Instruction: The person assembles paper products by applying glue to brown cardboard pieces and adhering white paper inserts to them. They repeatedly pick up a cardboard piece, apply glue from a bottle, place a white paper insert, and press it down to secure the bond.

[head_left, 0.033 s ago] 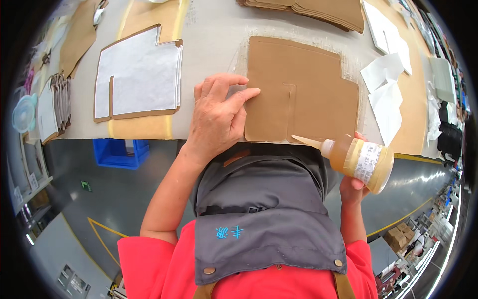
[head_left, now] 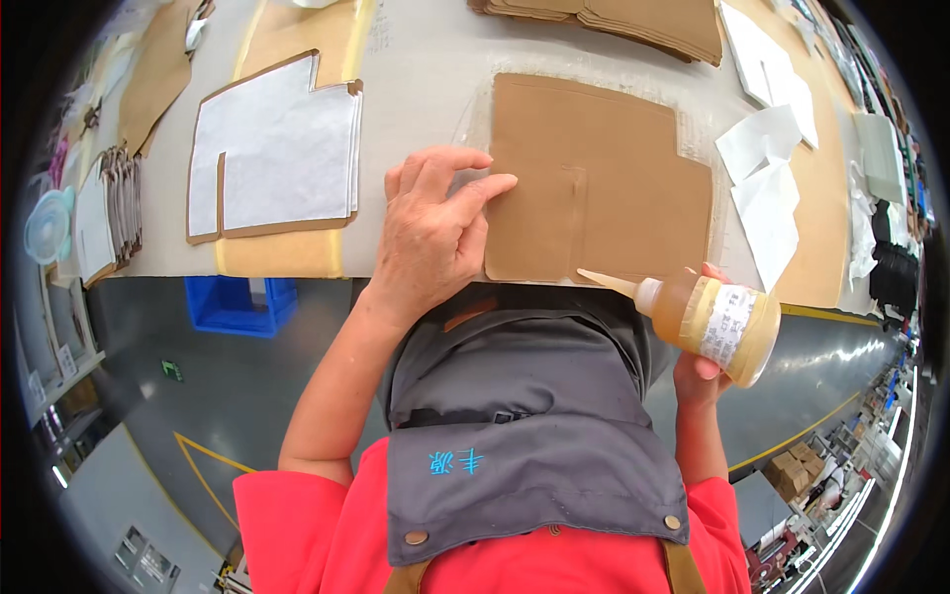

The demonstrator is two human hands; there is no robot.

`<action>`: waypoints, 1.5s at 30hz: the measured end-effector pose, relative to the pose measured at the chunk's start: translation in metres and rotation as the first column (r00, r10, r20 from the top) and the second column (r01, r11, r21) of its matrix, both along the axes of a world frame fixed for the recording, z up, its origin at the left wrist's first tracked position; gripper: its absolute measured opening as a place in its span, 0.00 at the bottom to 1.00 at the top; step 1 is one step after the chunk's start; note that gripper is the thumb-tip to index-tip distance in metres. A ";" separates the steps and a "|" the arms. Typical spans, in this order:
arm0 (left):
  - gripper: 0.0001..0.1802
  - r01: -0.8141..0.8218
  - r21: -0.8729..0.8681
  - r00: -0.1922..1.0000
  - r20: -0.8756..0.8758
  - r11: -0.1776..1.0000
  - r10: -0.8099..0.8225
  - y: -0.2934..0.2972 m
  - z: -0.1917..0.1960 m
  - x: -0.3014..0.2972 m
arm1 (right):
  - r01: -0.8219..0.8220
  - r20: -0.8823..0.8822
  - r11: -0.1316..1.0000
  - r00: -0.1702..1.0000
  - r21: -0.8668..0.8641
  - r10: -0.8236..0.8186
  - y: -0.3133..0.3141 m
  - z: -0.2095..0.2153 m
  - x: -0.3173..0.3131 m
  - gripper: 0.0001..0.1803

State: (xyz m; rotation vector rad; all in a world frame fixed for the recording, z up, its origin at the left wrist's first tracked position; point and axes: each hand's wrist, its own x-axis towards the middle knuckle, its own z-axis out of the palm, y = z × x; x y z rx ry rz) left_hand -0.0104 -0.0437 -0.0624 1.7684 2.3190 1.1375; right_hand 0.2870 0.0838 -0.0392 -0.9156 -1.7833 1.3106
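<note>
A flat brown cardboard piece (head_left: 604,178) with a notched right corner lies on the pale work table (head_left: 426,59). My left hand (head_left: 430,233) presses flat on its left edge, fingers spread. My right hand (head_left: 698,374) grips a glue bottle (head_left: 711,319) of amber liquid with a white label. The bottle is tipped sideways, and its long nozzle points left, with the tip at the near edge of the cardboard piece.
A stack of white sheets on brown backing (head_left: 277,148) lies to the left. More brown pieces (head_left: 633,20) are stacked at the far edge, with white paper pieces (head_left: 762,178) at the right. A blue bin (head_left: 237,302) sits below the table. My grey apron (head_left: 524,426) fills the foreground.
</note>
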 end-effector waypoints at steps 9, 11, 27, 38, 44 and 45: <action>0.20 -0.020 -0.012 0.999 0.036 1.000 0.021 -0.001 0.003 -0.001 | 0.162 -0.238 0.948 0.944 -0.273 -0.229 0.026 0.020 0.021 0.54; 0.20 -0.026 -0.019 0.999 0.046 0.999 0.027 -0.001 0.002 0.000 | 0.080 -0.416 0.891 0.863 -0.447 -0.286 0.048 0.029 0.004 0.45; 0.24 -0.022 -0.008 0.997 0.069 1.000 0.023 0.000 0.002 -0.002 | -0.068 -0.191 0.989 0.981 -0.133 0.042 0.054 -0.004 -0.070 0.45; 0.24 -0.022 0.018 0.998 0.061 1.000 0.021 0.000 0.000 -0.002 | -0.086 -0.227 0.978 0.973 -0.190 0.041 0.039 0.000 -0.052 0.48; 0.24 -0.023 0.028 0.999 0.042 0.999 0.022 0.000 -0.002 -0.002 | -0.109 -0.145 0.977 0.986 -0.185 0.082 0.028 0.002 -0.039 0.50; 0.23 -0.024 0.020 0.999 0.040 1.000 0.023 0.000 -0.001 -0.002 | -0.118 -0.139 0.975 0.986 -0.189 0.093 0.026 0.002 -0.037 0.51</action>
